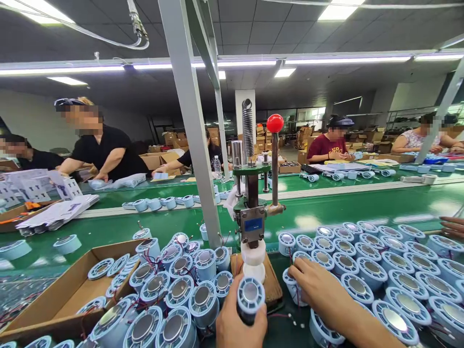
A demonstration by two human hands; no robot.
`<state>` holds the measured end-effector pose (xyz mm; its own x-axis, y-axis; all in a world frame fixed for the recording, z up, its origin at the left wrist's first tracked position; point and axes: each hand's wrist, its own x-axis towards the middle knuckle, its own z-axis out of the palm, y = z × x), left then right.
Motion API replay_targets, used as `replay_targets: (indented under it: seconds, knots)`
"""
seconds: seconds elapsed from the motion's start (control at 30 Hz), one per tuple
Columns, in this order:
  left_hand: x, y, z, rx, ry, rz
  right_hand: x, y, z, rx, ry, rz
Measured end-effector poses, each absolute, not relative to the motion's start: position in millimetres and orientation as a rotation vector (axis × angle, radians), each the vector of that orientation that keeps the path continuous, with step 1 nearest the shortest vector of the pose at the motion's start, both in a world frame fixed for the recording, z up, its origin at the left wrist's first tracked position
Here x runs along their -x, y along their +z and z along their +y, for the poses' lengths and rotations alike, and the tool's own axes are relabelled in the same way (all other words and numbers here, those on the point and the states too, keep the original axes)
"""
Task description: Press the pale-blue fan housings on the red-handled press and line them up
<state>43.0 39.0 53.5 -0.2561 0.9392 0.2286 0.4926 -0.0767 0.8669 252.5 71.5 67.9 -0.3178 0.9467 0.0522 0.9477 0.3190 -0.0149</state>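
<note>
My left hand is closed around a light-blue round housing with a ribbed rim and a silver disc in its top. It is held upright just in front of a hand press, which has a red-knobbed lever and a white round pressing head. To the right, my right hand has its fingers curled over another light-blue housing at the near-left edge of a large group. Its fingertips are partly hidden behind that housing. Thin red and dark wires with small white plugs trail beside it.
Housings crowd the left, beside a cardboard tray of light-blue rings. More fill the right, with another person's hand at their far edge. A grey post rises behind; co-workers sit across the green belt.
</note>
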Motion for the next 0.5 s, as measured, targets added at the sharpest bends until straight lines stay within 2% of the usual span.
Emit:
replay_targets:
  seconds: [0.17, 0.27, 0.37, 0.5]
  knots:
    - [-52.2, 83.5, 73.6, -1.433, 1.226, 1.657, -257.3, 71.9, 76.1, 1.760, -0.056, -2.548]
    - [-56.5, 80.5, 91.5, -1.427, 1.232, 1.447, -267.5, 101.8, 78.0, 1.682, -0.077, -2.537]
    - [-57.9, 74.3, 104.5, -1.410, 1.261, 1.271, -275.9, 163.0, 91.0, 1.543, -0.206, -2.345]
    - [-53.9, 66.4, 110.8, -1.414, 1.236, 1.207, -267.5, 271.4, 131.7, 1.129, -0.385, -1.870]
